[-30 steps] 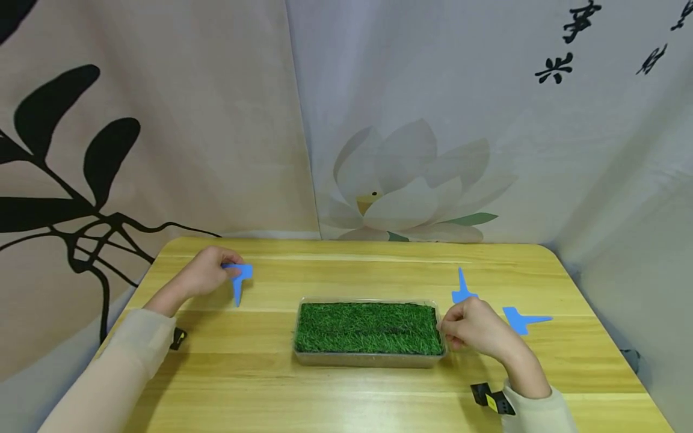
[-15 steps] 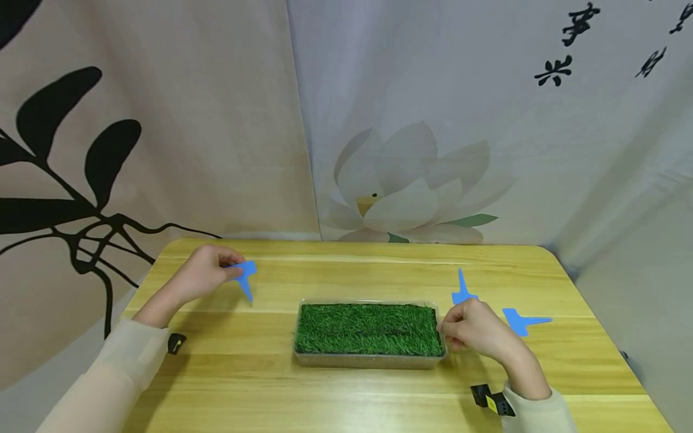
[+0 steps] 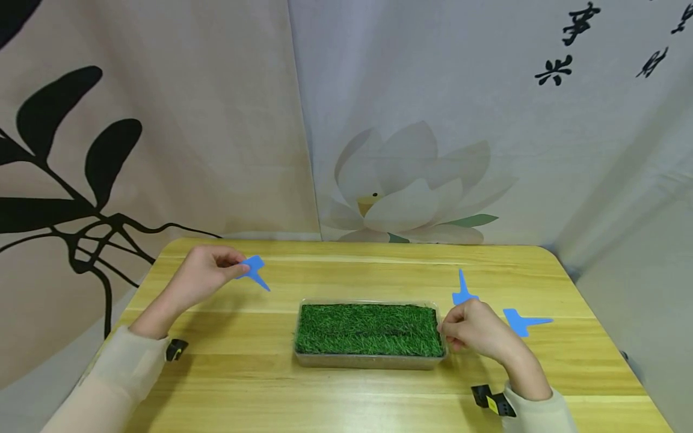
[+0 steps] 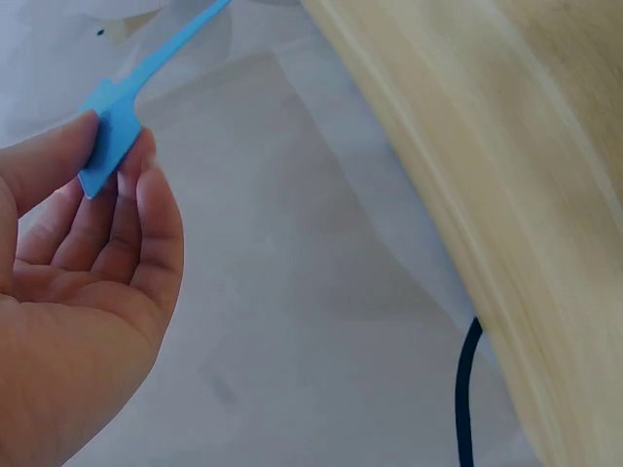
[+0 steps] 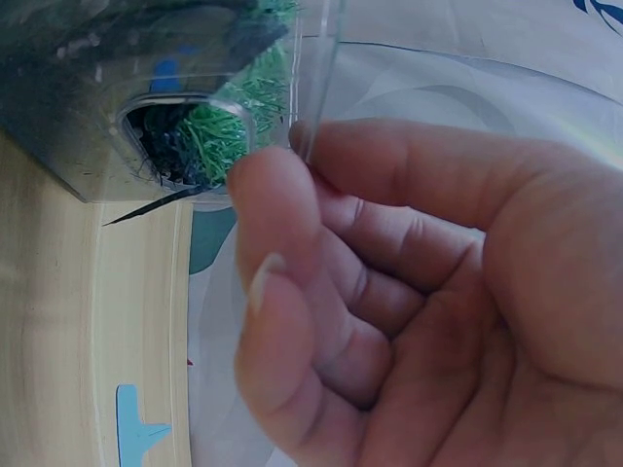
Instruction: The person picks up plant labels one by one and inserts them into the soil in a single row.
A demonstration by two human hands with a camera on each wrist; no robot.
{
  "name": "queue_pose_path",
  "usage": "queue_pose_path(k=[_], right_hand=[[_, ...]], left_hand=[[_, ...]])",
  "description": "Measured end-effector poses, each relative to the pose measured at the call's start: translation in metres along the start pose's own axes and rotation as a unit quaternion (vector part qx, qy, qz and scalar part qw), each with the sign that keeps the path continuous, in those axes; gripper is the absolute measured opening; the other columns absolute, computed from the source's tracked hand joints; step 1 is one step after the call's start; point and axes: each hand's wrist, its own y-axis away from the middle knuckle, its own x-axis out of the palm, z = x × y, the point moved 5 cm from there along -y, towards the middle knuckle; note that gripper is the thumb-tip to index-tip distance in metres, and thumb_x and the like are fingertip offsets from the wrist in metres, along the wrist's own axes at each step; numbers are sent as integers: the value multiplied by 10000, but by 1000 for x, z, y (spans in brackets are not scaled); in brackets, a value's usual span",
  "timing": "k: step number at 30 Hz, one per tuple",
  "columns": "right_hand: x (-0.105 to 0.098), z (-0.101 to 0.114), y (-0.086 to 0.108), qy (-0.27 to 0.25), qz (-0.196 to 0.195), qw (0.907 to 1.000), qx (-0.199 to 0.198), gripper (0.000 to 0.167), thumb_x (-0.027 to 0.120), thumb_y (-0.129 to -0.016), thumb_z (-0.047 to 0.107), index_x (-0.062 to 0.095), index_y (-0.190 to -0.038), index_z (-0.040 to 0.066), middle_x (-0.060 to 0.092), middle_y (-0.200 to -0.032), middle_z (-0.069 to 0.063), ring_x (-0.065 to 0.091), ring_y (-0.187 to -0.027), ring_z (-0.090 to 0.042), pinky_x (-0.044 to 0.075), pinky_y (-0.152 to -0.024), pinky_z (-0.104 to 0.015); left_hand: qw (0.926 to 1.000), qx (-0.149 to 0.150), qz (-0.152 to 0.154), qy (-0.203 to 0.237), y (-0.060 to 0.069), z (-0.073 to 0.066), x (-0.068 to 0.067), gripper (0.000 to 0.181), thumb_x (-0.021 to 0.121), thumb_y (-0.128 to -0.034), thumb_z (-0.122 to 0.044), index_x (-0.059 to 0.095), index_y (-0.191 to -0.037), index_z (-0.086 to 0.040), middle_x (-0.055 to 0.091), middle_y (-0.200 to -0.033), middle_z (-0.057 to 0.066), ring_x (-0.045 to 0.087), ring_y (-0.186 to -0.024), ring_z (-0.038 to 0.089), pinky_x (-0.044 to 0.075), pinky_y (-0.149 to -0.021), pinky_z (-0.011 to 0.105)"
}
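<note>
Above the table's left side, my left hand [image 3: 208, 273] pinches a blue T-shaped plant label [image 3: 254, 266] between thumb and fingers. In the left wrist view the thumb lies on the head of the label [image 4: 117, 136], and its narrow stem points up and away. A clear plastic box [image 3: 368, 361] filled with green artificial grass [image 3: 368, 328] stands at the middle of the table. My right hand [image 3: 479, 328] pinches that box's right rim. From the right wrist, the thumb and index finger sit on either side of the clear wall [image 5: 316, 78].
Just behind my right hand lies a second blue plant label [image 3: 464, 290], partly covered by the hand. A third blue label [image 3: 522, 322] lies farther right. The wooden table [image 3: 325, 397] has rounded back corners, and a printed curtain [image 3: 243, 120] hangs behind it.
My left hand has shifted slightly right, and the label's stem has swung from pointing down toward the lower right. The right hand stays at the box's rim.
</note>
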Motion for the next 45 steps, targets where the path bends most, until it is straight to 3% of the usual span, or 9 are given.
queue_pose_path(k=[9, 15, 20, 29, 40, 45], right_hand=[[0, 0, 0, 8, -16, 10000, -41, 235, 678, -968, 42, 723, -737, 44, 667, -636, -77, 641, -614, -248, 483, -591, -285], [0, -1, -1, -1, -30, 10000, -48, 233, 679, -965, 42, 726, -737, 44, 672, -641, -82, 651, -616, -255, 488, -585, -285], [0, -2, 0, -19, -16, 10000, -73, 231, 681, -964, 47, 725, -737, 42, 668, -635, -82, 643, -606, -251, 490, -596, -291], [1, -1, 0, -91, 9, 9999, -41, 232, 668, -961, 30, 710, -733, 26, 690, -677, -76, 649, -623, -241, 504, -627, -306], [0, -2, -1, -84, 39, 9999, -43, 238, 652, -970, 20, 728, -745, 26, 720, -734, -61, 648, -623, -239, 492, -608, -297], [-1, -2, 0, 4, -17, 10000, -93, 217, 678, -974, 40, 746, -768, 41, 682, -657, -51, 649, -601, -261, 489, -588, -295]], left_hand=[[9990, 112, -271, 336, 9, -14, 2, 164, 793, -962, -194, 812, -1004, -36, 779, -966, 81, 689, -826, 194, 535, -687, 283], [9968, 555, -408, 403, 13, -22, 7, 80, 771, -959, -77, 818, -1006, -33, 787, -972, 82, 689, -812, 177, 522, -666, 257], [9934, 878, -467, 565, 16, -29, 11, 85, 757, -950, -2, 811, -1014, -12, 789, -982, 96, 724, -846, 117, 559, -743, 221], [9863, 1330, -669, 714, 23, -43, 20, 100, 767, -926, 36, 813, -996, -19, 788, -962, 82, 721, -849, 84, 561, -747, 192], [9835, 1442, -426, 1007, 28, -53, 38, 130, 764, -929, 34, 817, -966, -79, 783, -943, 2, 719, -839, 135, 574, -739, 248], [9822, 1437, -372, 1148, 28, -54, 48, 127, 772, -921, 35, 819, -953, -78, 784, -931, 7, 718, -829, 132, 572, -736, 254]])
